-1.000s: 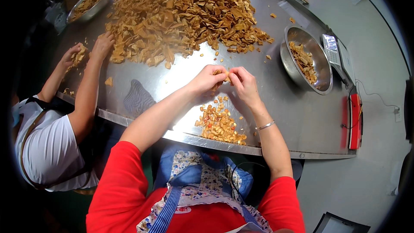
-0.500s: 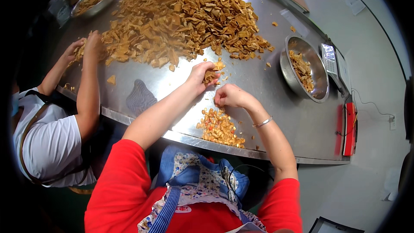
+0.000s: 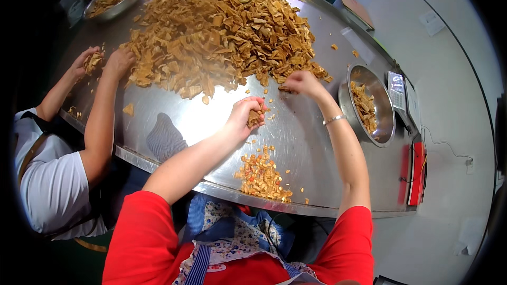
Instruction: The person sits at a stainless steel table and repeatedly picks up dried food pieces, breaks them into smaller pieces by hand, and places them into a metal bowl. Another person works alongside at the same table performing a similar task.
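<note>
Head view: we are clasping brown flakes (image 3: 254, 120) in our left hand (image 3: 243, 113); our right hand (image 3: 303, 83) is hovering at the near edge of the pile (image 3: 227, 31), its grip unclear. Probably we are collecting another flake; the next move is calling for gentle pinching.

The right fingers (image 3: 291, 83) partly hide what seems a brown flake (image 3: 283, 89) beside the pile (image 3: 227, 37).

On the table (image 3: 309, 150), the flake pile (image 3: 222, 34) lies behind bits (image 3: 262, 175), left of a bowl (image 3: 384, 108).
</note>
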`<action>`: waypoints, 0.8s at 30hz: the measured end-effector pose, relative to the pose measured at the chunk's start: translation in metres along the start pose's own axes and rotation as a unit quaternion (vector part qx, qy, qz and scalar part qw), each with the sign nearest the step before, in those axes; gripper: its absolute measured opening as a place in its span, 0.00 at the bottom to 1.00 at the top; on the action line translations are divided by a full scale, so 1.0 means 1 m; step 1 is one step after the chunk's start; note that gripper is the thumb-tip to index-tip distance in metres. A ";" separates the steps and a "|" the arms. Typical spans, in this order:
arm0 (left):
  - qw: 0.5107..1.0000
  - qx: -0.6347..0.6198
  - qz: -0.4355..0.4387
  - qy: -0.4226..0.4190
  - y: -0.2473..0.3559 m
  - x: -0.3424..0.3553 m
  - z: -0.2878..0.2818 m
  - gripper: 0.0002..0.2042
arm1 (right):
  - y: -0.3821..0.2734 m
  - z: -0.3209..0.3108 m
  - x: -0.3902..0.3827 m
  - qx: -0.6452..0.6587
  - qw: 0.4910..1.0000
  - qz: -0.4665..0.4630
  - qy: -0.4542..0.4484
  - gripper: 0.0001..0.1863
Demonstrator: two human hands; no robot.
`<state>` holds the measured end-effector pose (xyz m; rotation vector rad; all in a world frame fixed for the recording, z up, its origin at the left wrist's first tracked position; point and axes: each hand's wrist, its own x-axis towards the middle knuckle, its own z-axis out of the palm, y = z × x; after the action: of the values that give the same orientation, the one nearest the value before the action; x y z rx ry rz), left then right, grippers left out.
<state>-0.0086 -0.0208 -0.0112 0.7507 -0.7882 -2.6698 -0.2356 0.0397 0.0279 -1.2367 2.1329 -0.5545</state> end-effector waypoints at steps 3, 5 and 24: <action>0.999 -0.011 -0.044 -0.007 0.002 -0.001 0.002 0.07 | 0.027 -0.012 0.042 -0.130 0.924 0.050 0.356 0.16; 0.999 0.018 -0.040 -0.026 0.002 -0.004 0.009 0.08 | 0.035 -0.010 0.055 -0.167 0.899 0.053 0.401 0.17; 0.962 0.231 0.093 -0.117 -0.003 -0.006 0.009 0.09 | -0.034 0.106 -0.120 0.607 0.790 0.007 0.083 0.08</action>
<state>-0.0083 -0.0125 -0.0039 0.4260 -1.4965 -2.4528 -0.0965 0.1232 0.0064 -0.3985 1.3235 -1.7012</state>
